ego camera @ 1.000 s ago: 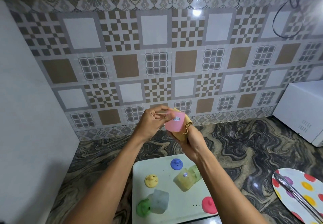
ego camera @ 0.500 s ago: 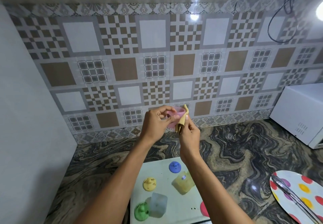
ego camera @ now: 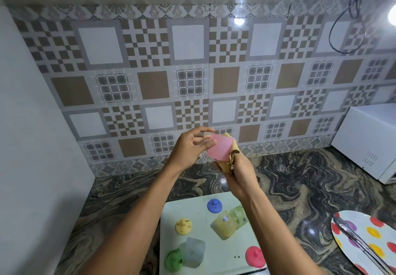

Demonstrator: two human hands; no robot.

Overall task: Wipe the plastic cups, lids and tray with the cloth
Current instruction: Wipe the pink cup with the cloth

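The right hand (ego camera: pixel 240 176) grips the cloth (ego camera: pixel 227 164) against a pink cup (ego camera: pixel 219 147). The left hand (ego camera: pixel 188 148) touches the cup with loosely spread fingers, above the tray (ego camera: pixel 205 227) on the worktop (ego camera: pixel 300 180).

No wording can be read anywhere. The yellow cup (ego camera: pixel 225 225) lying on the tray (ego camera: pixel 199 214) carries a small oval blue-and-white sticker — its lettering is too blurred to make out — and nothing else shows print.
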